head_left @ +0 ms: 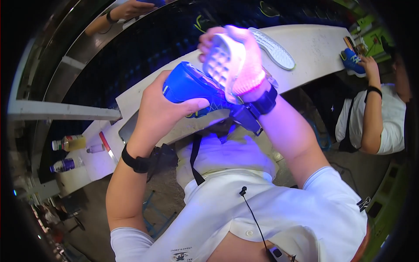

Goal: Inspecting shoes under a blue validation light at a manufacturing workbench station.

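Note:
My left hand (pixel 159 102) is wrapped round a blue shoe upper (pixel 187 85), its thumb on the near side. My right hand (pixel 249 63), in a pale knit glove, grips a white shoe sole (pixel 223 61) just above and to the right of the upper. The sole is tilted, with its blocky tread showing. Its lower end overlaps the upper in the picture; whether they touch I cannot tell. Bluish-violet light falls on both pieces. Beyond my right hand, another white sole (pixel 276 51) lies on the pale bench (pixel 314 41).
A dark strip behind the bench carries dark shoes (pixel 205 22). Bottles (pixel 70 143) and a red-handled tool (pixel 104 142) sit at the left. At the right, a co-worker's hand (pixel 370 67) holds a blue shoe (pixel 351 63). Another person's hand (pixel 131 9) shows at the top left.

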Tool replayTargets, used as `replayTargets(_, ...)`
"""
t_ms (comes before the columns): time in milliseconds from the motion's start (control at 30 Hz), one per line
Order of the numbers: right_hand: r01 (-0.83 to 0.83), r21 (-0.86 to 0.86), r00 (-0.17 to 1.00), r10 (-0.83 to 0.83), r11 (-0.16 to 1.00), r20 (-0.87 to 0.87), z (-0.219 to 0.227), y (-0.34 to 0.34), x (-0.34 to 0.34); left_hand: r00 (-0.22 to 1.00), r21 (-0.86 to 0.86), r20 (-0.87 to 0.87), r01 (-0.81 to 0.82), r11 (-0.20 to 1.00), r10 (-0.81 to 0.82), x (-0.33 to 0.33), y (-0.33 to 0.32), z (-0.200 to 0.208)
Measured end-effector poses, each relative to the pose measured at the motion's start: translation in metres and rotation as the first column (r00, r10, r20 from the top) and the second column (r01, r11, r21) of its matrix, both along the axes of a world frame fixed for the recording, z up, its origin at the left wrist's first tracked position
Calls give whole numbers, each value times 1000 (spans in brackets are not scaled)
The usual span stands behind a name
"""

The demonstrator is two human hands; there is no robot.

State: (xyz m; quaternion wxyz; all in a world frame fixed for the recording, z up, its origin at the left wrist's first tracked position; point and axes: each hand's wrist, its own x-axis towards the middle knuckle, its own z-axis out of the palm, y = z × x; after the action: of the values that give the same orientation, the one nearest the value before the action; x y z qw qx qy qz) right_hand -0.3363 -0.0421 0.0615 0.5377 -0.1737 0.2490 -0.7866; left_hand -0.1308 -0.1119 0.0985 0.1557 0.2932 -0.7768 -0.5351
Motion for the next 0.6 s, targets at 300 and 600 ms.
replayTargets(300, -76, 16, 796, 70, 997, -602, 11, -2, -15, 993, -226, 112, -9, 974, 36, -46, 1, 17)
replayTargets(600, 35, -157, 658, -141, 987, -739, 10, 75, -32, 948, -690, 256, 317, 651, -190, -68, 46, 34)
